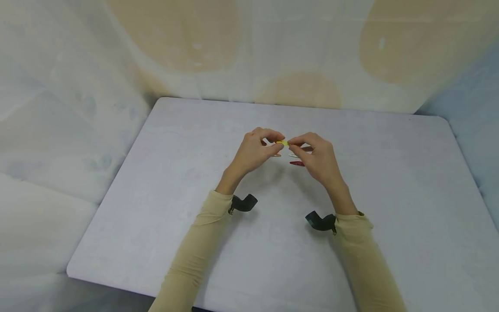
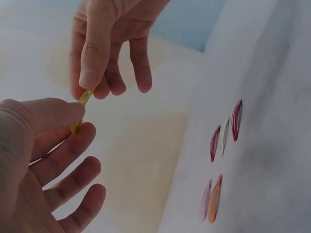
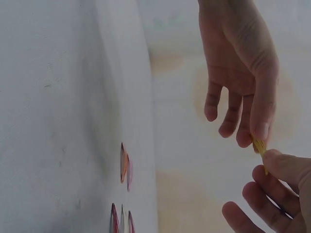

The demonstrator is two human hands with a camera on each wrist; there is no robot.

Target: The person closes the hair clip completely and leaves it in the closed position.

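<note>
Both of our hands meet on one small yellow clip (image 1: 282, 142), held in the air above the middle of the table (image 1: 390, 182). Our left hand (image 1: 255, 149) pinches one end between thumb and forefinger, and our right hand (image 1: 317, 158) pinches the other end the same way, the remaining fingers of each hanging loose. The clip's long axis runs from one pinch to the other, roughly left to right across our view from the head camera, so neither hand is nearer than the other; each has an end. In the left wrist view the yellow clip (image 2: 83, 104) slants up from our thumb toward the right hand's fingertips.

Below the hands, well apart from the grip, other clips lie flat on the table: a red clip (image 1: 297, 163), a pale clip (image 2: 226, 136) beside it, and an orange clip (image 2: 214, 199) with a pink clip (image 2: 204, 201) alongside.

We can read no brand, label or writing on any of them.
</note>
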